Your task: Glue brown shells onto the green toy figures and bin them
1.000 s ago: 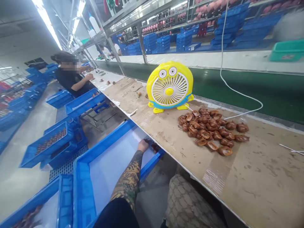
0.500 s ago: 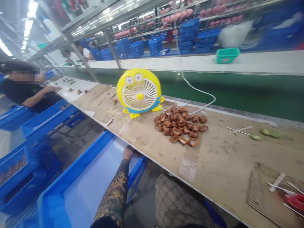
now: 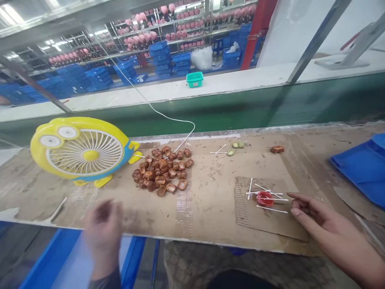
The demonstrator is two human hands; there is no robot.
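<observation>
My right hand [image 3: 320, 218] lies over the bench at the lower right with fingers stretched toward a small red cap [image 3: 265, 198] and several white sticks [image 3: 267, 200] on a cardboard piece [image 3: 264, 216]; it holds nothing. My left hand [image 3: 104, 235] is raised at the bench's near edge, smeared by motion, so its fingers cannot be read. A pile of brown moulded pieces [image 3: 162, 172] sits mid-bench, next to a yellow cartoon desk fan [image 3: 80, 150].
A blue tray [image 3: 362, 166] sits at the right edge, and another blue bin [image 3: 54, 261] stands below the bench at left. A white cable [image 3: 168, 116] runs from the fan over the green conveyor [image 3: 240, 106]. A lone brown piece [image 3: 276, 149] and green bits [image 3: 236, 146] lie further back.
The view swung right. My left hand left the blue bin and rose to the bench edge. My right hand came into view beside the red cap and sticks.
</observation>
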